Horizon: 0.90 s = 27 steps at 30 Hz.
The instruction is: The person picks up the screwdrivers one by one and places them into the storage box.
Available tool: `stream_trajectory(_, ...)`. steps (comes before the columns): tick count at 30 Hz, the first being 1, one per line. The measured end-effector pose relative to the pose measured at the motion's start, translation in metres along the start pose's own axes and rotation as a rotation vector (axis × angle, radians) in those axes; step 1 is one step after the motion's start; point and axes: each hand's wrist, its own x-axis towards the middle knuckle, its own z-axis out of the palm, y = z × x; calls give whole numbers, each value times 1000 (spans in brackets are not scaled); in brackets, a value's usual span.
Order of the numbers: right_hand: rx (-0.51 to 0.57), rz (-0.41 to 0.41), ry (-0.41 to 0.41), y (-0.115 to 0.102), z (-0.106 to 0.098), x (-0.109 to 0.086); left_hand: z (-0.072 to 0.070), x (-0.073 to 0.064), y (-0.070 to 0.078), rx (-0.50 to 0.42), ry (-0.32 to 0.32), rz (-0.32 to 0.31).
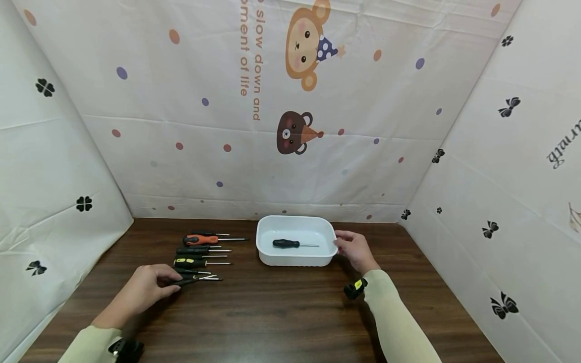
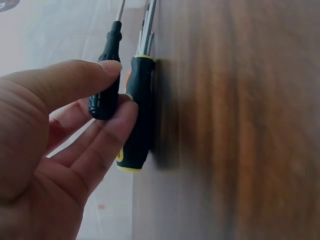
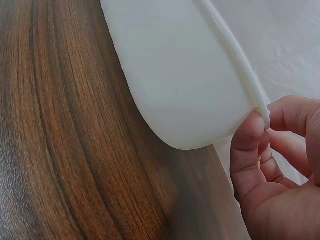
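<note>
My left hand [image 1: 147,288] pinches a small screwdriver [image 2: 112,46] by its black handle between thumb and fingers, at the near end of a row of screwdrivers. In the left wrist view it is lifted beside a black-and-yellow screwdriver [image 2: 142,80]. On the right, my right hand [image 1: 356,250] grips the right end of a white plastic container [image 1: 295,260]; in the right wrist view thumb and finger pinch its rim [image 3: 245,67]. Inside the container lies one black-handled screwdriver [image 1: 286,243].
Several more screwdrivers lie side by side on the brown wooden table [image 1: 254,312], among them one with an orange handle [image 1: 200,240]. White patterned sheets [image 1: 254,166] enclose the back and both sides.
</note>
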Motion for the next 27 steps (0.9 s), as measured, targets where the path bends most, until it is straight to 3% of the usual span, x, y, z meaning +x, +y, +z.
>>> stream_trajectory(7, -8, -1, 5, 1, 0, 2, 2, 7, 5, -41, 63, -10)
stream_trajectory(17, -32, 12, 9, 1, 0, 2, 7, 16, 6, -153, 62, -81)
stream_trajectory(27, -3, -6, 12, 3, 0, 5, 11, 29, 10, -263, 75, -103)
